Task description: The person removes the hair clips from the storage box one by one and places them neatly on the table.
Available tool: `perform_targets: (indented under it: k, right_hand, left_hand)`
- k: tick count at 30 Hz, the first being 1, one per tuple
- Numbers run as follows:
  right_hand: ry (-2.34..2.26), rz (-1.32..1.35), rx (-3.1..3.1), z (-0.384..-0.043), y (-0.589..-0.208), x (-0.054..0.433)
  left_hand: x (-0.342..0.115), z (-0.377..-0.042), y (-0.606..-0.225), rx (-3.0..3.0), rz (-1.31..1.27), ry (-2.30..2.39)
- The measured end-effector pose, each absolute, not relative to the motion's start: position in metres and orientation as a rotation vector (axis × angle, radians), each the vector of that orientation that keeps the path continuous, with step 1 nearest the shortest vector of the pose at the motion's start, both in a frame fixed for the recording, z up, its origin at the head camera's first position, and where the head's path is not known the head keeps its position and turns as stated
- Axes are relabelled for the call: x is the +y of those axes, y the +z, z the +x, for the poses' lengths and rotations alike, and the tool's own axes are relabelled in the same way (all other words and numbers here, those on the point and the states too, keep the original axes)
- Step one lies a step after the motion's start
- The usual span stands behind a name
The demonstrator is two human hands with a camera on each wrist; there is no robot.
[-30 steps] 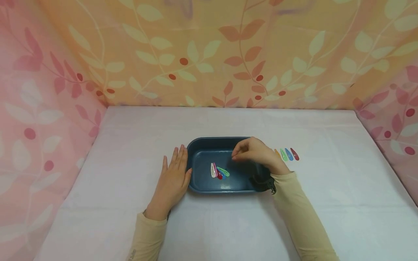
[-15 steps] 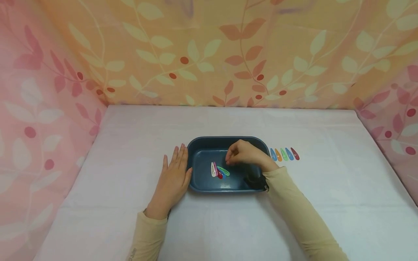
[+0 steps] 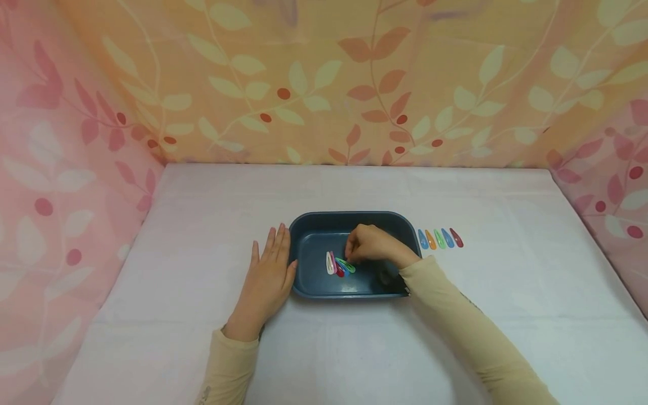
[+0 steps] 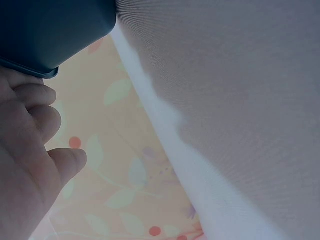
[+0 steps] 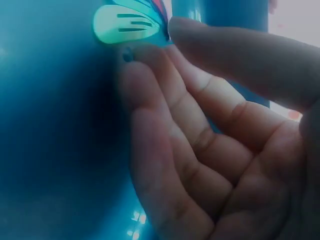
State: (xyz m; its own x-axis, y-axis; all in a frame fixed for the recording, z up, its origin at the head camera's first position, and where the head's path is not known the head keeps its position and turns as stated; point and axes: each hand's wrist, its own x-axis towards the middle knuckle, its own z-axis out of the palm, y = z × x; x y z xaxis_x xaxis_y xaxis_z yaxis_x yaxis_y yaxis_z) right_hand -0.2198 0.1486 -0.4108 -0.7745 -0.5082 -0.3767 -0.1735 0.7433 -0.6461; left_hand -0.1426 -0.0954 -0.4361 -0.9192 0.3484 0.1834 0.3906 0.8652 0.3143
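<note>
In the head view a dark blue tray [image 3: 354,296] holds several snap hair clips, among them a white clip [image 3: 330,263], a red clip [image 3: 340,272] and a green clip [image 3: 346,265]. My right hand [image 3: 374,244] reaches down into the tray, fingertips right at the green clip's edge. Seen from the right wrist, the green clip [image 5: 125,24] has its narrow end close to my thumb tip, with a gap between thumb and fingers. My left hand [image 3: 268,281] lies with straight fingers along the tray's left side; the left wrist view shows its fingers against the tray wall [image 4: 60,35].
To the tray's right a row of several hair clips lies on the white cloth: a blue clip [image 3: 423,239], an orange clip [image 3: 431,240], a green clip [image 3: 440,239], another blue clip and a red clip [image 3: 457,237]. A leaf-patterned curtain [image 3: 314,84] stands behind.
My right hand has moved left and lower inside the tray, up to the green clip, uncovering the left end of the row outside. The left hand has stayed put.
</note>
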Motion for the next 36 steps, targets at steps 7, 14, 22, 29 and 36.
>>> perform_targets:
  k: [7,14,22,29,36]
  right_hand:
    - [-0.759,-0.529,2.409,-0.2212,-0.4143,0.1472]
    - [-0.693,-0.558,2.435,-0.2233,-0.419,0.1441]
    - [-0.674,-0.548,2.45,-0.223,-0.4191,0.1444]
    - [-0.708,-0.523,2.414,-0.223,-0.419,0.1465]
    - [-0.765,-0.5,2.381,-0.2235,-0.4146,0.1481]
  left_hand:
    - [-0.0956,-0.1433,-0.4378,-2.924,-0.572,-0.537]
    - [-0.0965,-0.1434,-0.4384,-2.931,-0.567,-0.533]
    - [-0.0956,-0.1426,-0.4387,-2.901,-0.574,-0.54]
    - [-0.0956,-0.1422,-0.439,-2.919,-0.567,-0.545]
    - [-0.0954,-0.1422,-0.4376,-2.93,-0.561,-0.551]
